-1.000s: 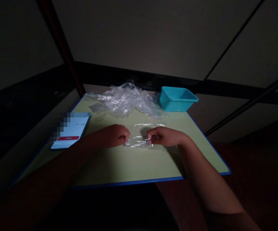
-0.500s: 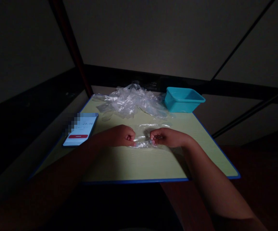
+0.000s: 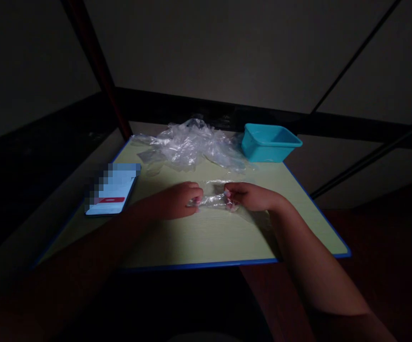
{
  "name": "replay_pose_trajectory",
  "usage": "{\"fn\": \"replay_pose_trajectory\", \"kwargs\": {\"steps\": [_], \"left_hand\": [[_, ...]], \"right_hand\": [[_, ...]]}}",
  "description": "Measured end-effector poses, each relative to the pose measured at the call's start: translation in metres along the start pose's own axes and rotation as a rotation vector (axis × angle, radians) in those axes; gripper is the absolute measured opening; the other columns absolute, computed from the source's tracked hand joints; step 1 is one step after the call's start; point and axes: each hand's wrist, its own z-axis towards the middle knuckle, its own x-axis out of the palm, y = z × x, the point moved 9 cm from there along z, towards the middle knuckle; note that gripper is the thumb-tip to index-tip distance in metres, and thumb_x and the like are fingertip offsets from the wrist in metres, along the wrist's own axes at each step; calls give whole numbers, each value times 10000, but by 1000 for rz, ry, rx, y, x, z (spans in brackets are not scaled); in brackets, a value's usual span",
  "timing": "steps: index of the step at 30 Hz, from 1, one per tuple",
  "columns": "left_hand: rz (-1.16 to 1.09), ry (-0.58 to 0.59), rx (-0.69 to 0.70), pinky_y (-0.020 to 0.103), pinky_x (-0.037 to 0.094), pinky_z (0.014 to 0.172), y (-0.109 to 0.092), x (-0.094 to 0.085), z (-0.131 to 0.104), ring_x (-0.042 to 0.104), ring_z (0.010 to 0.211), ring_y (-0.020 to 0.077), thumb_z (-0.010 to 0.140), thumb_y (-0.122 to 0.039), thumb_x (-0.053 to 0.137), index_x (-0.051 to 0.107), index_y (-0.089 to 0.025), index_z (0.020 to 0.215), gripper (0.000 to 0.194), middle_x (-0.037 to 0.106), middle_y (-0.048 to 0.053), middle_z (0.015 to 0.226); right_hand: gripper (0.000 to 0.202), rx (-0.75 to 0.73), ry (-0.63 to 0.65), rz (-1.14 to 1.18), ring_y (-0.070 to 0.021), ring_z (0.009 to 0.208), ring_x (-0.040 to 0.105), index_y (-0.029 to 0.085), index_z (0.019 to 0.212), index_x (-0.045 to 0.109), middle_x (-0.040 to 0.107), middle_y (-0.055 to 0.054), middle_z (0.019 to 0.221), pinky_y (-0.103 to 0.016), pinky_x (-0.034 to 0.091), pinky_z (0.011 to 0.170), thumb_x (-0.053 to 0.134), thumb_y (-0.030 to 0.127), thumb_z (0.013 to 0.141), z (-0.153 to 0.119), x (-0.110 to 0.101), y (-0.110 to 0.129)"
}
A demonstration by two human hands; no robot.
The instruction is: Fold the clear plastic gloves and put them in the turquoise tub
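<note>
A clear plastic bag (image 3: 213,201) lies over the middle of the small table, stretched between my two hands. My left hand (image 3: 182,200) grips its left end, thumb and fingers curled around the film. At the other end my right hand (image 3: 249,196) pinches the plastic between thumb and fingertips. Part of the bag spreads out beneath my right hand and wrist. Behind both hands sits a crumpled heap of clear plastic bags (image 3: 191,145).
A turquoise plastic basket (image 3: 270,151) stands at the back right corner of the table (image 3: 198,247), which has a blue edge. On the left lies a phone (image 3: 111,190) with its screen lit. Dark walls rise behind and to the left.
The fingers of both hands have shifted on the bag's near edge, lifting slightly; the left thumb and fingers are a little further apart. The whole view has shifted slightly.
</note>
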Motion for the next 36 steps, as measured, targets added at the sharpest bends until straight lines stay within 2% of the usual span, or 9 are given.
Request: {"fn": "replay_pose_trajectory", "kwargs": {"steps": [3, 6, 12, 16, 20, 25, 29, 32, 36], "left_hand": [[-60, 49, -81, 226, 346, 606, 11, 0, -1, 492, 655, 132, 770, -192, 517, 535, -175, 745, 35, 542, -12, 727], [-88, 66, -117, 233, 361, 619, 23, -4, -1, 520, 656, 136, 763, -251, 567, 580, -169, 718, 94, 566, -18, 699], [-68, 39, -59, 257, 411, 746, 30, -15, -1, 561, 769, 153, 753, -294, 633, 630, -158, 673, 157, 587, 9, 801], [-1, -41, 6, 302, 370, 900, 27, -27, -1, 530, 944, 196, 741, -288, 661, 668, -171, 665, 140, 591, 33, 935], [14, -75, 49, 317, 350, 941, 23, -34, -2, 511, 995, 204, 768, -241, 610, 662, -177, 725, 93, 597, 38, 979], [-28, -18, 130, 322, 333, 993, 17, -29, -2, 519, 1036, 196, 762, -175, 532, 603, -179, 803, 82, 612, 41, 1030], [-9, 73, 105, 348, 331, 1022, 27, -16, -7, 458, 1176, 232, 728, -180, 559, 599, -206, 999, 276, 559, 50, 1204], [26, 139, 43, 419, 308, 1055, 36, -5, -10, 337, 1304, 304, 694, -245, 654, 565, -224, 1133, 449, 437, 77, 1381], [89, 51, -38, 512, 245, 1075, 40, -5, -7, 181, 1363, 386, 622, -423, 782, 612, -230, 1069, 516, 341, 91, 1462]], "right_hand": [[182, 12, 2, 12, -151, 677, 459, 179, 750, 488, 519, -17, 709, -299, 388, 667, 414, 279, 883, 0, 0, 0], [148, 18, 16, 52, -147, 670, 478, 184, 737, 476, 533, -15, 703, -289, 393, 652, 424, 238, 865, 1, 1, -1], [105, 31, 2, 75, -134, 657, 479, 188, 729, 464, 516, 3, 685, -278, 403, 650, 458, 193, 834, 1, 0, -3], [87, 53, 28, 93, -153, 673, 518, 187, 741, 474, 550, -8, 691, -301, 416, 672, 460, 180, 827, 0, 2, -2], [91, 68, 37, 107, -158, 661, 528, 188, 737, 468, 567, -14, 681, -312, 424, 669, 455, 161, 823, 0, 2, -3], [115, 47, 25, 74, -139, 659, 517, 186, 735, 471, 557, -11, 694, -283, 415, 650, 433, 141, 834, 1, 1, -1], [112, 40, 25, 81, -130, 645, 509, 185, 732, 471, 545, -2, 686, -271, 407, 644, 444, 141, 831, 0, 0, 1], [106, 59, 32, 131, -130, 639, 512, 187, 738, 469, 546, 0, 680, -270, 409, 638, 442, 150, 835, 0, 1, 0], [85, 92, 38, 161, -135, 650, 521, 185, 748, 464, 542, -1, 686, -283, 420, 653, 450, 166, 829, 1, 3, -4]]}}
